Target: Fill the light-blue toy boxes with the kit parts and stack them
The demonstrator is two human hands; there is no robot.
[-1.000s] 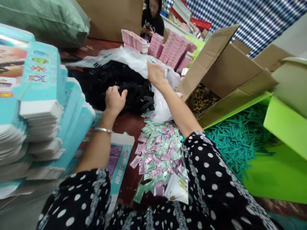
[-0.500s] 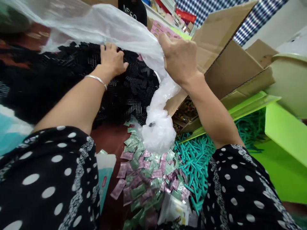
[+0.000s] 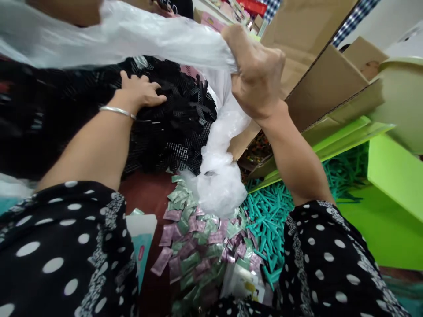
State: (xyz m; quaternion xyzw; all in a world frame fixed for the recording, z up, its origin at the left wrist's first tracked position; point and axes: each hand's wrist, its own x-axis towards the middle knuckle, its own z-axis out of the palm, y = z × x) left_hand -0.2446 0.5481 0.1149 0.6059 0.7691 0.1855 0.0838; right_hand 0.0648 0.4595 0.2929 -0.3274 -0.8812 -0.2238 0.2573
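A large heap of black grid-patterned pieces (image 3: 178, 114) spreads across the left and middle. My left hand (image 3: 140, 91) lies on the heap with its fingers spread, a silver bangle on the wrist. My right hand (image 3: 256, 72) is closed in a fist round the edge of a translucent white plastic bag (image 3: 158, 42). The bag stretches from the upper left to this fist, and its bunched part (image 3: 220, 185) hangs down onto small green and pink sachets (image 3: 198, 246).
An open cardboard box (image 3: 327, 83) stands at the upper right. Below it are teal sticks (image 3: 269, 211) and a lime-green bin (image 3: 390, 211). A beige tub (image 3: 403, 101) is at the right edge. A person in a dark top is partly visible at the top.
My left hand has moved left and slightly down over the black pieces. My right hand has shifted a little to the right, with the bag stretched straighter.
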